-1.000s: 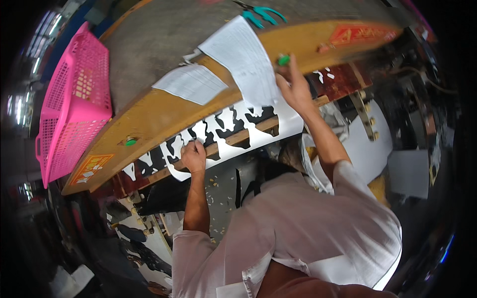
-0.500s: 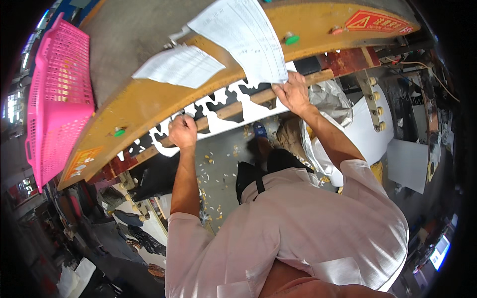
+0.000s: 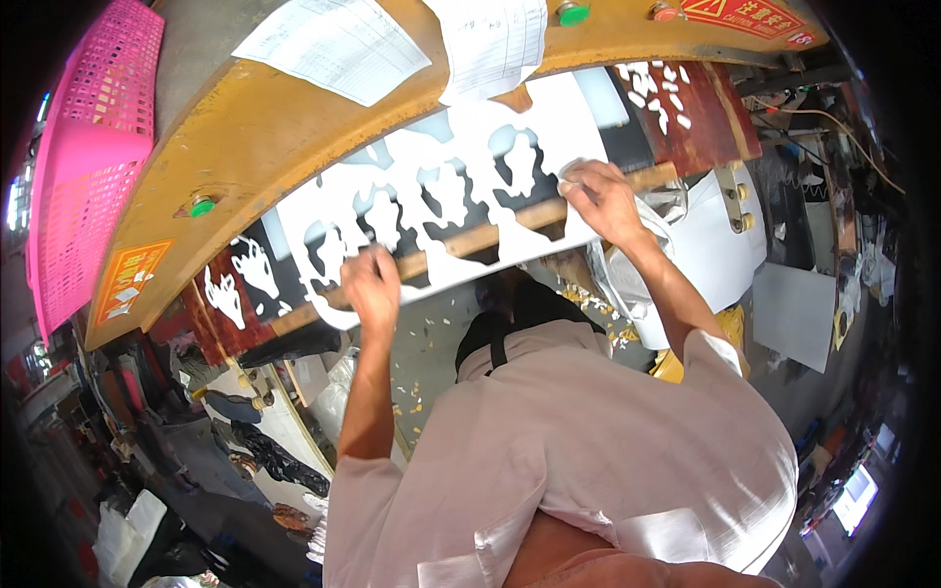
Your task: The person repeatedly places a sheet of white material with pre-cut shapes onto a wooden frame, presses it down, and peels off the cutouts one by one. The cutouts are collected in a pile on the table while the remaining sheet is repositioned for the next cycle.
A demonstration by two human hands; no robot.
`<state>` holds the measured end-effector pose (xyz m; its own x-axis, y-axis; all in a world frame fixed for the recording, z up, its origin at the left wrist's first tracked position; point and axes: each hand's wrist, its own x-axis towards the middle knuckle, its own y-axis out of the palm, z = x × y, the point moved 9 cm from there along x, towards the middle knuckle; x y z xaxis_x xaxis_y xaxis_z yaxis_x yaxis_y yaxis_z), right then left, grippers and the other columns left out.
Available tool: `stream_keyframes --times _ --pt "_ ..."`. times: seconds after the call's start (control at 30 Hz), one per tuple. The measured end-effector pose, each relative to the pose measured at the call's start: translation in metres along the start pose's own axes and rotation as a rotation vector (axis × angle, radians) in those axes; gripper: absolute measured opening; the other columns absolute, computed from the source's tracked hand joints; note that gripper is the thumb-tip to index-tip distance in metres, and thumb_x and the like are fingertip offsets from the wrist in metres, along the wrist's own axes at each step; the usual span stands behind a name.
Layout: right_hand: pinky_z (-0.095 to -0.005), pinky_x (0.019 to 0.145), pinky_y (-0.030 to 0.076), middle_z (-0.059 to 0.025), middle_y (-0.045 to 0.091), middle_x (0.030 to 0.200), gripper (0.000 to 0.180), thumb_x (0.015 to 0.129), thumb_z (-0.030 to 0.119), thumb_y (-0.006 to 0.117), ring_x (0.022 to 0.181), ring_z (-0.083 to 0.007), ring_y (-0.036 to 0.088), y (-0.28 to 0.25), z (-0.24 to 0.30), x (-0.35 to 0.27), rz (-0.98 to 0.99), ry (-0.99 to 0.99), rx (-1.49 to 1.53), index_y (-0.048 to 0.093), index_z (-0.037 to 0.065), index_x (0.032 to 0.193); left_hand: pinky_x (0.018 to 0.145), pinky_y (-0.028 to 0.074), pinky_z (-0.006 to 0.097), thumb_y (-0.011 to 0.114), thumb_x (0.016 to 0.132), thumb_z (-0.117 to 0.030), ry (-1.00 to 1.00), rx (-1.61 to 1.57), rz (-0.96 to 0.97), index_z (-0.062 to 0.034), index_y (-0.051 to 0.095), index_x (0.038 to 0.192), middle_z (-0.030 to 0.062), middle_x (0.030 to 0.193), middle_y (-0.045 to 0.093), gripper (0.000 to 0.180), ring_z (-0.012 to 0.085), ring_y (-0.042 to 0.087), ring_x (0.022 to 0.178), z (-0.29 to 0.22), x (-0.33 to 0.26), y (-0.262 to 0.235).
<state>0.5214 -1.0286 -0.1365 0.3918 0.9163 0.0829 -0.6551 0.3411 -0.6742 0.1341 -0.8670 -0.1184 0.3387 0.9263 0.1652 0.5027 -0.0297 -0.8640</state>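
Observation:
A white sheet (image 3: 578,132) with a row of cut-out shapes lies on the dark work surface under a yellow machine beam (image 3: 323,162). Its near edge reaches over a wooden strip (image 3: 529,218). My left hand (image 3: 371,286) is closed on the sheet's near left part, and my right hand (image 3: 602,204) grips its near right corner. Inside the openings lie pieces that look white. Beyond the sheet's left end rest several loose white cut pieces (image 3: 257,267). The beam hides the far part of the sheet.
A pink basket (image 3: 93,186) stands at the left beside the beam. Paper sheets (image 3: 333,49) hang on the beam, near a green button (image 3: 203,206). Small white scraps lie on a reddish board (image 3: 701,118) at right. Bags and white sheets (image 3: 796,316) stand right of me.
The view has shifted, so more of the cut sheet and work surface shows below the beam. Both hands keep their hold and now appear farther from the beam.

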Motion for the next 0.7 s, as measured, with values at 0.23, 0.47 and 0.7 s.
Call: stream_keyframes --times 0.23,0.47,0.7 --pt "-0.0451 0.114 0.047 -0.0256 0.047 0.157 0.081 0.083 0.047 0.085 0.139 -0.0435 0.051 0.034 0.025 0.062 0.092 -0.014 -0.186 0.058 0.013 0.151 0.066 0.052 0.044 0.073 0.088 -0.009 0.296 -0.499 0.095 -0.0061 0.072 0.089 0.012 0.08 0.07 0.003 0.0322 0.067 0.072 -0.161 -0.017 0.05" --pt "-0.0436 0.106 0.052 -0.0206 0.064 0.143 0.064 0.076 0.027 0.086 0.126 -0.0349 0.064 0.076 0.035 0.137 0.332 -0.012 -0.042 0.073 0.014 0.137 0.064 0.054 0.047 0.073 0.088 -0.015 0.361 -0.538 0.174 -0.0071 0.062 0.079 0.0114 0.075 0.067 0.017 0.0355 0.067 0.072 -0.177 0.035 0.155" --pt "-0.0327 0.087 0.058 -0.0076 0.074 0.115 0.064 0.082 0.019 0.081 0.096 -0.018 0.069 0.042 -0.031 0.183 0.354 0.672 0.771 0.068 0.004 0.142 0.075 0.057 0.045 0.089 0.08 -0.048 0.092 -0.466 0.464 -0.0052 0.071 0.096 0.0096 0.081 0.073 0.049 0.0315 0.072 0.08 -0.191 0.054 0.162"
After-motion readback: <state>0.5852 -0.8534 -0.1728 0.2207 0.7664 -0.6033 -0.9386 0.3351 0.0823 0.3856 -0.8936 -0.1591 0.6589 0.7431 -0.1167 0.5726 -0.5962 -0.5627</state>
